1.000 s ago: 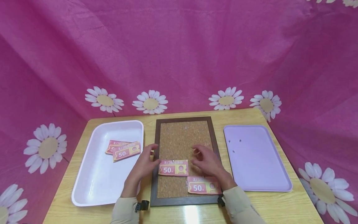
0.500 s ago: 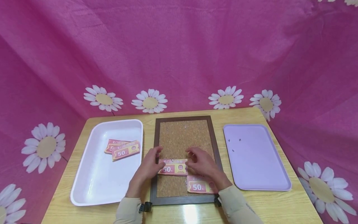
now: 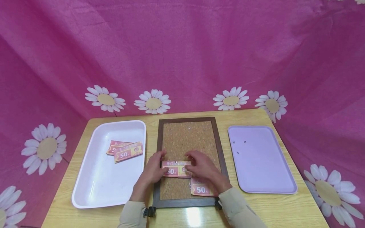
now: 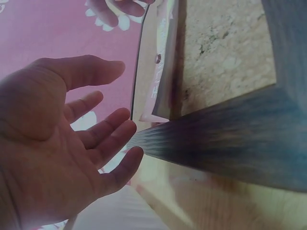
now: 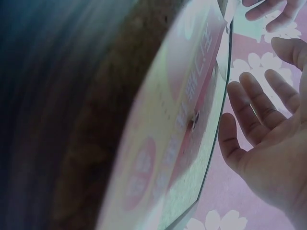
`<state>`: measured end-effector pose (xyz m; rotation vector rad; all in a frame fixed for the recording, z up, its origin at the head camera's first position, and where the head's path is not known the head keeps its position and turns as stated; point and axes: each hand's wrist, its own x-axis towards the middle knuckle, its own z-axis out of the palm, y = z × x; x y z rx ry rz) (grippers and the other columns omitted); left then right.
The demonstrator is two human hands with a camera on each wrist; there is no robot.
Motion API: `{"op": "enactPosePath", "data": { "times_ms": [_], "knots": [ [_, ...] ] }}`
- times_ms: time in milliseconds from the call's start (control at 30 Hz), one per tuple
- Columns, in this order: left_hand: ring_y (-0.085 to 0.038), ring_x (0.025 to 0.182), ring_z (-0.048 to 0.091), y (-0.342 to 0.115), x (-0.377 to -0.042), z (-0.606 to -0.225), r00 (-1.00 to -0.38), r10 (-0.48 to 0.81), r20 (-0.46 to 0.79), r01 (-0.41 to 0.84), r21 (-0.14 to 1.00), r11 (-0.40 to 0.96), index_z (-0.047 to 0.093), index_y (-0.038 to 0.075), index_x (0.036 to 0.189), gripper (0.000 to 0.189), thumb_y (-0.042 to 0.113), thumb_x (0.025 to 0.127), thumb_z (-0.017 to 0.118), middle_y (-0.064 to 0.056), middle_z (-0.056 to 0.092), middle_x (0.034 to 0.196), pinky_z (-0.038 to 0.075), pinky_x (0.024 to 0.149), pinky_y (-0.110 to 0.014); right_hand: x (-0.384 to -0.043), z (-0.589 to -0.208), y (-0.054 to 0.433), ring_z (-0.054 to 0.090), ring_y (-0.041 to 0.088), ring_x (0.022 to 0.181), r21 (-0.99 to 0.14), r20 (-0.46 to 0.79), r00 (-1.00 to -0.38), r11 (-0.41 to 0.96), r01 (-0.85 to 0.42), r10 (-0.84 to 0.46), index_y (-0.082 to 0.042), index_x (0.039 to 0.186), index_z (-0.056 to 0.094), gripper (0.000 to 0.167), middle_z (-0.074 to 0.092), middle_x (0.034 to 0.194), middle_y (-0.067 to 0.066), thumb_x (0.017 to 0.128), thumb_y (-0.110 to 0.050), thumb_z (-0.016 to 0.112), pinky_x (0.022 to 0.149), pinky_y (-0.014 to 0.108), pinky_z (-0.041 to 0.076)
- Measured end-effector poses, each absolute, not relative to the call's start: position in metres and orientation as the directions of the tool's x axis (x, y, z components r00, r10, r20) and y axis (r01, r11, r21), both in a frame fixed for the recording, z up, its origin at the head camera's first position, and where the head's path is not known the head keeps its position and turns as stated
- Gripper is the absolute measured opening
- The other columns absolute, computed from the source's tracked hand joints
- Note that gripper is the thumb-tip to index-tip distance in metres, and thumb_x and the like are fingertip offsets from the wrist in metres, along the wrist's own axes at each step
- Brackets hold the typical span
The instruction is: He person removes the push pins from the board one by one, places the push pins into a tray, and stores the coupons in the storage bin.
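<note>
A pink and yellow coupon point(image 3: 177, 173) marked 50 lies on the framed cork board point(image 3: 188, 139), a small pushpin point(image 3: 176, 161) at its top edge. In the head view, my left hand point(image 3: 153, 168) is at its left end and my right hand point(image 3: 201, 165) at its right end, each thumb overlapping the coupon. Both wrist views show relaxed, spread fingers that grip nothing; whether the thumbs touch the paper I cannot tell. A second coupon point(image 3: 200, 189) lies lower right on the board, partly covered by my right hand and wrist.
On the left, a white tub point(image 3: 94, 177) holds two overlapping coupons point(image 3: 128, 152). A lilac tray point(image 3: 263, 171) on the right carries several small pins point(image 3: 238, 152) near its left edge. The wooden table point(image 3: 171, 217) meets a pink daisy-print cloth point(image 3: 182, 57) behind.
Both hands have moved inward toward the ends of the pinned coupon, the right hand sliding left and the left hand slightly right. The coupons, tub and tray stay in place.
</note>
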<state>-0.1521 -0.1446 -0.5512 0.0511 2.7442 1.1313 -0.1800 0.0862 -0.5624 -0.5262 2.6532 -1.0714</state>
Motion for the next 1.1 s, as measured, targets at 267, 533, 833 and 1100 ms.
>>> {"op": "enactPosePath", "data": {
  "times_ms": [267,533,833,1100],
  "knots": [
    [-0.031,0.126,0.050,-0.143,-0.152,-0.558,-0.983,0.090,-0.162,-0.045,0.681,0.731,0.047,0.010,0.138,0.065,0.014,0.080,0.075,-0.013,0.055,0.132,0.038,0.108,-0.049,-0.181,-0.561,0.078,0.054,0.011,0.092,-0.675,-0.114,-0.906,0.701,-0.230,-0.407,-0.023,0.123,0.062,0.042,0.062,0.110,-0.008,0.083,-0.032,0.069,0.086,0.034,0.046],
    [-0.030,0.121,0.052,-0.142,-0.151,-0.562,-0.987,0.103,-0.123,-0.002,0.650,0.760,0.051,0.011,0.134,0.062,0.015,0.077,0.076,-0.011,0.057,0.126,0.040,0.104,-0.048,-0.183,-0.563,0.071,0.056,0.012,0.099,-0.646,-0.152,-0.900,0.730,-0.221,-0.408,-0.026,0.122,0.062,0.040,0.063,0.115,-0.007,0.083,-0.034,0.068,0.093,0.038,0.046],
    [-0.030,0.120,0.051,-0.140,-0.150,-0.564,-0.989,0.108,-0.103,0.024,0.608,0.794,0.053,0.011,0.131,0.062,0.017,0.075,0.078,-0.010,0.059,0.125,0.042,0.102,-0.048,-0.185,-0.565,0.064,0.060,0.017,0.110,-0.607,-0.086,-0.894,0.735,-0.302,-0.439,-0.021,0.119,0.065,0.039,0.065,0.118,-0.002,0.082,-0.033,0.068,0.096,0.039,0.046],
    [-0.031,0.115,0.050,-0.140,-0.148,-0.568,-0.989,0.140,-0.057,0.083,0.573,0.816,0.063,0.014,0.115,0.044,0.016,0.073,0.079,-0.010,0.058,0.123,0.042,0.097,-0.050,-0.187,-0.567,0.057,0.059,0.017,0.104,-0.527,-0.035,-0.892,0.767,-0.366,-0.450,-0.019,0.116,0.067,0.036,0.066,0.110,-0.003,0.081,-0.032,0.067,0.091,0.038,0.047]
  ]
}}
